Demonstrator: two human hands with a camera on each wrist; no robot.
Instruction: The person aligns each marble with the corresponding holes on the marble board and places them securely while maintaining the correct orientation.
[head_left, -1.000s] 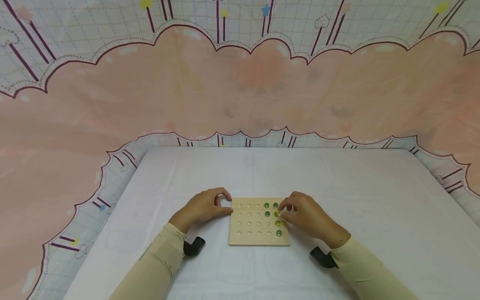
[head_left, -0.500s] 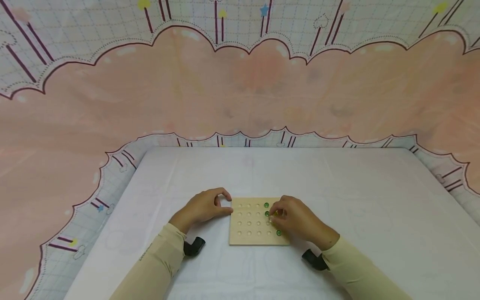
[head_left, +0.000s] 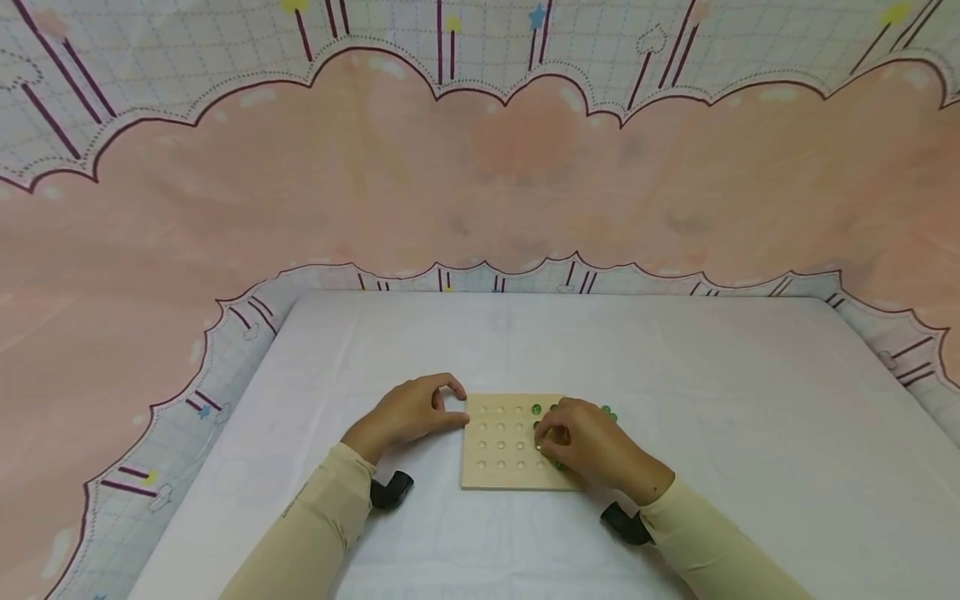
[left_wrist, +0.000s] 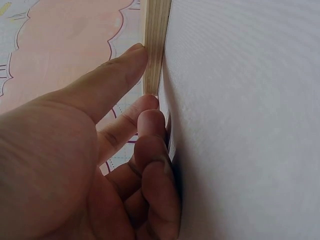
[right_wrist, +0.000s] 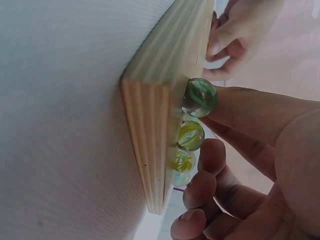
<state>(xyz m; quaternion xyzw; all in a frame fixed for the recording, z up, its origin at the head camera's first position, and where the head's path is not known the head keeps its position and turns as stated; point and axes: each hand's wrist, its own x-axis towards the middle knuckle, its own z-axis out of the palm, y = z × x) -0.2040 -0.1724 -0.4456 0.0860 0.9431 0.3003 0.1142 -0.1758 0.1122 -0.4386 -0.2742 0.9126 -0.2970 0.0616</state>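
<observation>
A square wooden board with rows of round hollows lies flat on the table. My left hand touches its left side, thumb on the edge and index fingertip at the far corner. Over the board's right part, my right hand pinches a small clear marble, mostly covered by the fingers. A green marble sits in the far row. In the right wrist view, a green-swirled marble fills the near corner hollow, with yellow-swirled marbles behind it.
Several green marbles show just past the back of the right hand. A white cloth covers the table. A patterned curtain hangs behind it. Black wrist cameras sit under both forearms.
My right hand has moved left from the right-hand column, then slightly nearer to the third row. Green marbles have come into view past it. My left hand stays at the board's edge.
</observation>
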